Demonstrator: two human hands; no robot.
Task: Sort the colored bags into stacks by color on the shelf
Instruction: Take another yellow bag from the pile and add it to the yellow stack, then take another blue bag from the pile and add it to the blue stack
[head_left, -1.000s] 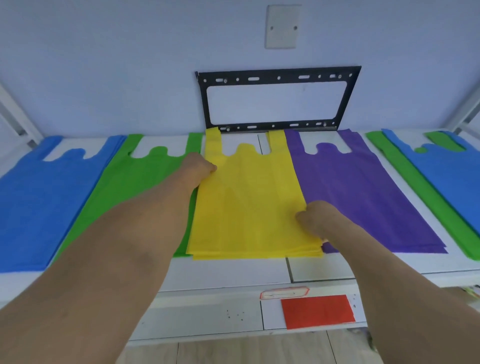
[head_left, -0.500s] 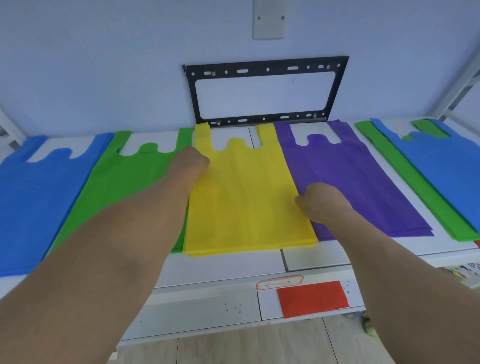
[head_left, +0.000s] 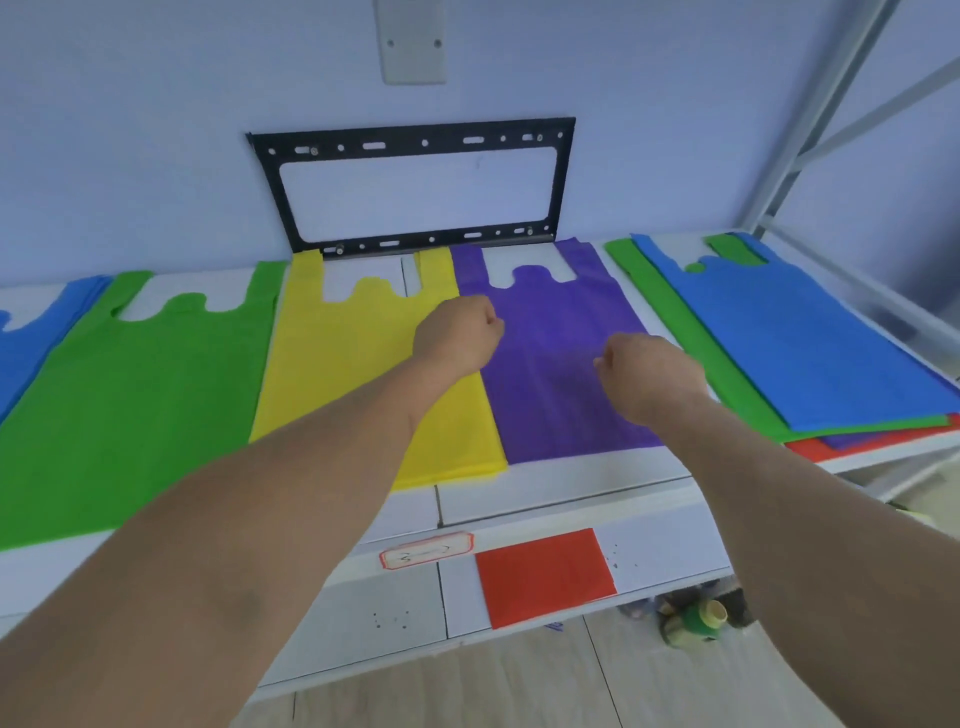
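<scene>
Sorted stacks of flat bags lie side by side on the white shelf (head_left: 571, 488): blue (head_left: 31, 338) at far left, then green (head_left: 130, 405), yellow (head_left: 332, 374) and purple (head_left: 561, 322). At the right sits a mixed pile with a blue bag (head_left: 789, 338) on top, a green one (head_left: 691, 338) under it, and purple and red edges (head_left: 857, 444) showing below. My left hand (head_left: 457, 332) hovers over the seam between yellow and purple, fingers curled, holding nothing. My right hand (head_left: 649, 374) is over the purple stack, also curled and holding nothing.
A red bag (head_left: 545, 577) lies on the lower shelf beside a red-bordered label (head_left: 426, 551). A black metal bracket (head_left: 415, 145) hangs on the wall behind. A grey shelf post (head_left: 810, 130) rises at the right. Tape rolls (head_left: 701, 618) sit on the floor.
Both hands have left the edges of the yellow stack and moved right, over the purple stack. The view has turned right, showing more of the mixed pile.
</scene>
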